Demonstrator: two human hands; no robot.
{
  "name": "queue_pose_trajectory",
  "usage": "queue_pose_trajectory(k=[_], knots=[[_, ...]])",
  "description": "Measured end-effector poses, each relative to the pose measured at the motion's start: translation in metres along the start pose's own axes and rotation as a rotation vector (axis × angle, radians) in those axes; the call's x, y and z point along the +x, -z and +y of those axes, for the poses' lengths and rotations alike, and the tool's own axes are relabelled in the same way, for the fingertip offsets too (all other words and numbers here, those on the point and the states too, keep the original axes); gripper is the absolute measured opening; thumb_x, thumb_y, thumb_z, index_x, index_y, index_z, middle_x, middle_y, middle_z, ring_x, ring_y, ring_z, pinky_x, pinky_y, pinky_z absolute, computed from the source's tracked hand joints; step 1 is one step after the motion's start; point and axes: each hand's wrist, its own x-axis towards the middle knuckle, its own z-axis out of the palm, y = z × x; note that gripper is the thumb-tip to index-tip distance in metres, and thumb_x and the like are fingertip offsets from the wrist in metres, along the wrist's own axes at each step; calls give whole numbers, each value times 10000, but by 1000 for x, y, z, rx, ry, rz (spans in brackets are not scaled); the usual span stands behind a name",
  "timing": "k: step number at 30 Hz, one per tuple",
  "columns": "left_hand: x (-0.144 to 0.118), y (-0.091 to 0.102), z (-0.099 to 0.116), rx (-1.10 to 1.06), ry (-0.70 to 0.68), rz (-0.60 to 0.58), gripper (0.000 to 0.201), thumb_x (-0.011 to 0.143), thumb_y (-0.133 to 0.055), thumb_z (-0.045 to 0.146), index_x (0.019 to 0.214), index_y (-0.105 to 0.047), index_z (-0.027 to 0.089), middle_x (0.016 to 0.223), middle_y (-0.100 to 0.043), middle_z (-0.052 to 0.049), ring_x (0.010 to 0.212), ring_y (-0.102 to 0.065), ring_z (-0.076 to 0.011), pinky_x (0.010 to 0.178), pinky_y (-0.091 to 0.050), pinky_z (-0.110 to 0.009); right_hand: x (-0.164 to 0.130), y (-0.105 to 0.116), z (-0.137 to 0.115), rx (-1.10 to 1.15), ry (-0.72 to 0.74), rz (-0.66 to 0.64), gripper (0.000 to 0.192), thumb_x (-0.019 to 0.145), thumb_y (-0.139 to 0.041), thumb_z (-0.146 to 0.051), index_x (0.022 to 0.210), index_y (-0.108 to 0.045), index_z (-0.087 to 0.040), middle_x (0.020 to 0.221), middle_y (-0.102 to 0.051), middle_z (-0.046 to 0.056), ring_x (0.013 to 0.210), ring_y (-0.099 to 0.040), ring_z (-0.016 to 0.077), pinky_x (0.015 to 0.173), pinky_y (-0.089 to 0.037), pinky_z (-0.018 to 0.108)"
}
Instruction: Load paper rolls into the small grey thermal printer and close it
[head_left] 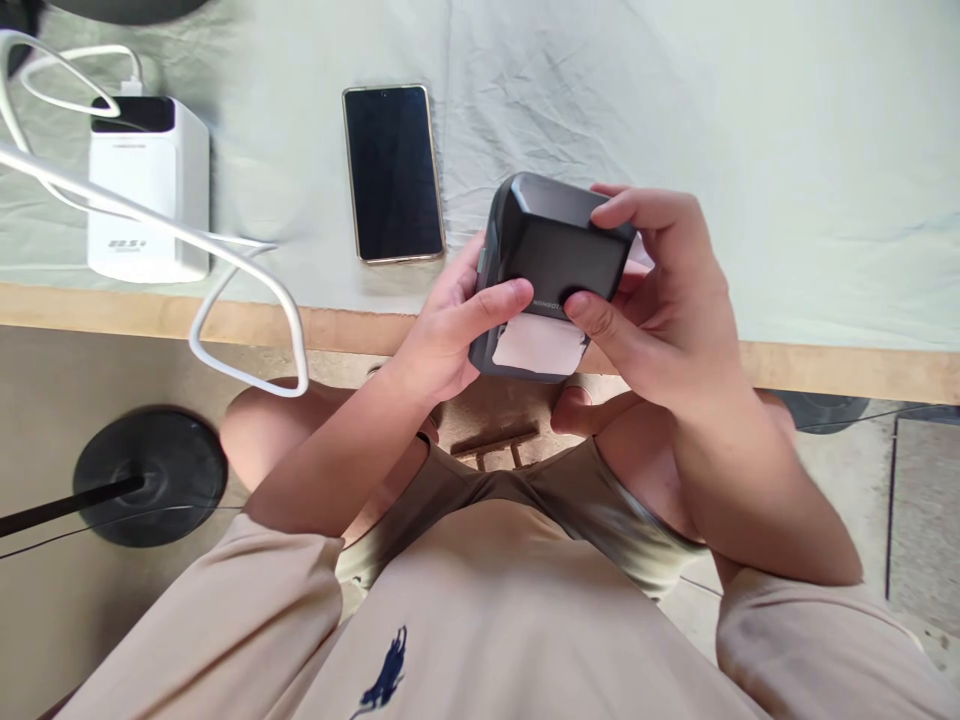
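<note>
Just above the table's front edge I hold a small black portable printer (574,255), tilted, with a pale strip of paper (541,345) showing at its near end. My left hand (457,325) grips its left side, the thumb resting on the top face. On the opposite side my right hand (660,290) is closed around it, thumb beside the paper and a finger over the far corner. The fingers beneath the printer are partly hidden. A phone (394,172) with a dark screen lies on the cloth to the left of the printer.
At the left stands a white power bank (146,200) with a cable plugged into it. The white cable (289,310) loops over the table edge (337,330). Below, a round black stand base (154,475) rests on the floor. Pale wrinkled cloth (787,200) covers the table.
</note>
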Motion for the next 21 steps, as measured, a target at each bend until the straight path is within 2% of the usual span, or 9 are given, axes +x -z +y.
queue_pose_trajectory(k=[4, 7, 10, 14, 16, 18, 19, 21], knots=[[5, 5, -3, -98, 62, -55, 361, 1062, -726, 511, 1282, -766, 227, 1326, -862, -114, 1631, -624, -416, 1303, -572, -547, -1, 0, 3, -22, 18, 10, 491, 1041, -732, -526, 1483, -578, -378, 1648, -634, 96, 1536, -659, 327, 884, -767, 427], [10, 10, -4, -91, 113, 8, 462, 1172, -559, 558, 1369, -761, 192, 1335, -858, -97, 1644, -622, -386, 1293, -586, -527, -2, 4, 1, -52, 9, 2, 538, 1033, -743, -517, 1532, -598, -382, 1723, -585, 99, 1562, -649, 344, 920, -764, 436], [12, 11, -4, -89, 121, 36, 495, 1209, -493, 557, 1391, -765, 186, 1313, -864, -93, 1613, -654, -385, 1264, -613, -520, -2, 10, -4, -101, 0, -20, 598, 1000, -754, -462, 1575, -611, -386, 1793, -537, 92, 1553, -660, 356, 977, -755, 482], [11, 12, -2, -92, 125, 41, 421, 1203, -528, 508, 1233, -797, 185, 1211, -877, -82, 1581, -680, -388, 1234, -648, -546, -2, 16, -6, -114, 102, -64, 714, 939, -791, -379, 1616, -581, -457, 1707, -642, 60, 1670, -566, 381, 1151, -702, 600], [11, 13, -1, -96, 134, 61, 403, 1197, -543, 500, 1109, -788, 193, 1157, -880, -92, 1547, -703, -403, 1217, -662, -570, -3, 18, -5, -113, 155, -88, 797, 915, -810, -363, 1654, -541, -495, 1681, -661, 37, 1747, -482, 378, 1325, -584, 672], [11, 14, -1, -96, 140, 69, 418, 1202, -528, 499, 1054, -780, 201, 1141, -883, -103, 1503, -732, -406, 1213, -666, -568, -3, 20, -3, -118, 162, -118, 860, 912, -813, -351, 1691, -495, -527, 1710, -632, 16, 1796, -412, 366, 1397, -509, 679], [11, 15, -1, -99, 139, 66, 417, 1202, -528, 497, 1047, -782, 205, 1134, -884, -103, 1480, -746, -400, 1211, -668, -559, -2, 21, -3, -125, 156, -124, 869, 908, -818, -350, 1694, -494, -529, 1748, -594, 15, 1800, -402, 367, 1353, -557, 655], [11, 15, -1, -128, 142, 18, 374, 1179, -577, 498, 1054, -785, 214, 1148, -887, -100, 1470, -755, -383, 1221, -665, -536, -1, 21, -4, -146, 164, -56, 791, 897, -844, -395, 1633, -575, -501, 1727, -590, 43, 1706, -519, 395, 1077, -708, 564]])
